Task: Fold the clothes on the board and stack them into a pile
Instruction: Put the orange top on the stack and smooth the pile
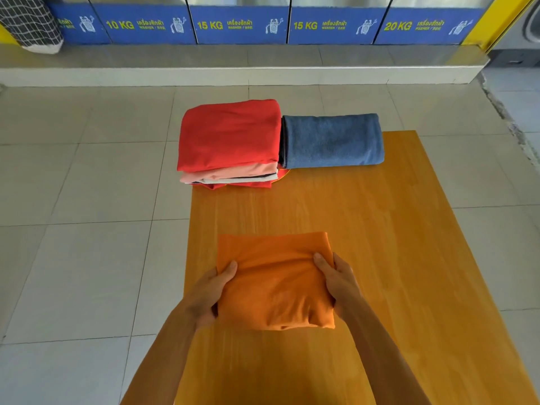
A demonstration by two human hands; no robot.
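Note:
A folded orange garment [274, 276] lies on the near middle of the orange wooden board [380, 229]. My left hand [209, 293] grips its left edge, thumb on top. My right hand [336, 279] grips its right edge in the same way. At the board's far left corner stands a pile of folded clothes [230, 141], red on top with pink, white and red layers beneath. A folded blue garment [331, 140] lies right beside the pile, at the board's far edge.
The board rests above a pale tiled floor [87, 229]. A raised white step [233, 74] runs along the back, with blue washer panels [239, 24] marked 10, 15 and 20 KG. A dark checked cloth [29, 21] hangs at the top left.

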